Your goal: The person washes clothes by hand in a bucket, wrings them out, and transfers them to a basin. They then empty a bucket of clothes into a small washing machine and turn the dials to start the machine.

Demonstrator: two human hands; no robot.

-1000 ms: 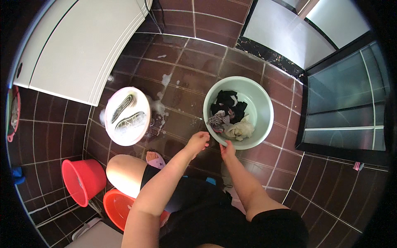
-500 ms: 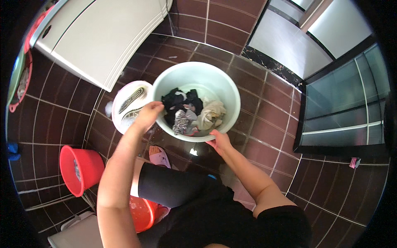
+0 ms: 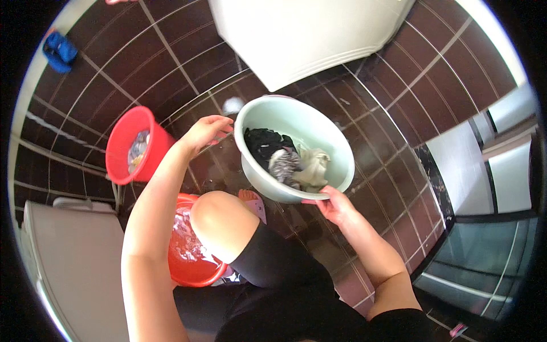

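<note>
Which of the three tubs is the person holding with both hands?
The pale green basin with clothes in it: the left hand and right hand grip its rim. The red bucket and red basin stand untouched.

You're in a home wash area: dark brown tiled floor [image 3: 142, 62], red bucket [image 3: 134, 145], laundry basin [image 3: 293, 148], white appliance [image 3: 307, 34].

Red bucket [image 3: 134, 145], red basin [image 3: 191, 256], blue cloth [image 3: 58, 49], perhaps.

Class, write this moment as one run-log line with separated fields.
left hand: grips basin rim | right hand: grips basin rim | pale green basin: lifted, tilted, holds wet clothes | below: red bucket, red basin
</note>
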